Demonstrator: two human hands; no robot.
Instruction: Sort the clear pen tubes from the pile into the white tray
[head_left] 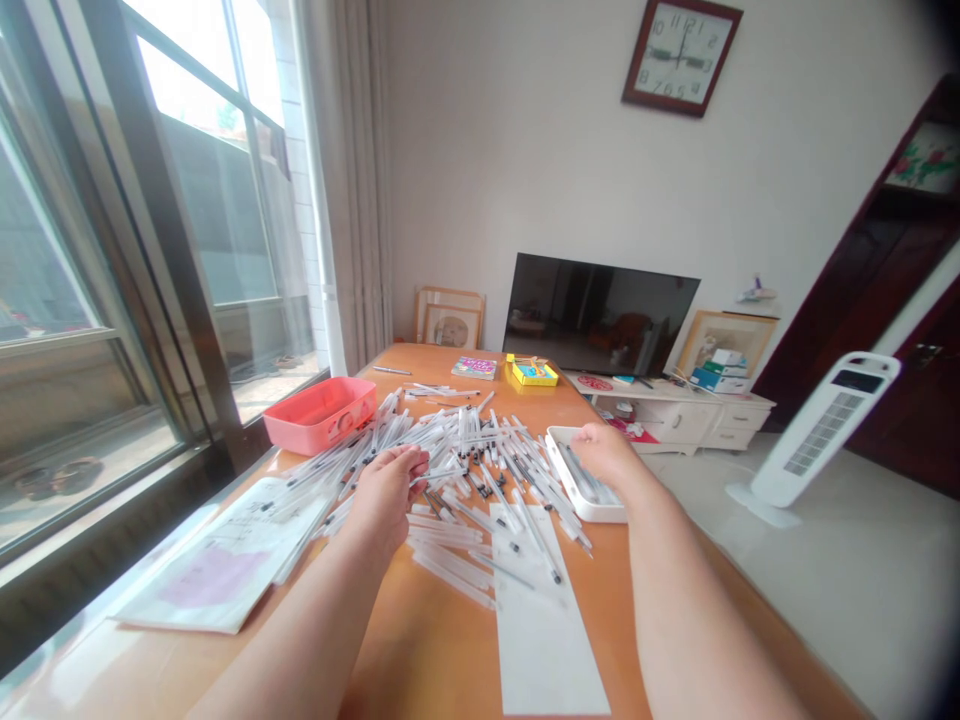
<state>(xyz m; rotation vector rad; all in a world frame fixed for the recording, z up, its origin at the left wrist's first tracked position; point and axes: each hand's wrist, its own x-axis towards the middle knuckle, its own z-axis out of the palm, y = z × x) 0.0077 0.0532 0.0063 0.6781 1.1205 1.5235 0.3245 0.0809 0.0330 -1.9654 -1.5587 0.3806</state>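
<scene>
My left hand [390,482] is closed in a pinch above the pile of pens, and a thin, pale pen [444,473] sticks out to the right from its fingertips. My right hand [602,455] reaches over the white tray [600,513] at the table's right side, its fingers curled down at the tray; what they hold, if anything, is hidden. Thin dark and clear sticks lie inside that tray. Between the hands spreads a heap of clear pens and barrels [450,435], some with black tips or caps.
A coral-red plastic basket [319,418] stands left of the heap. Papers [217,570] lie front left, and a white strip [544,630] runs along the front middle of the wooden table [435,660]. A booklet [475,369] and a yellow box [533,373] sit at the far end.
</scene>
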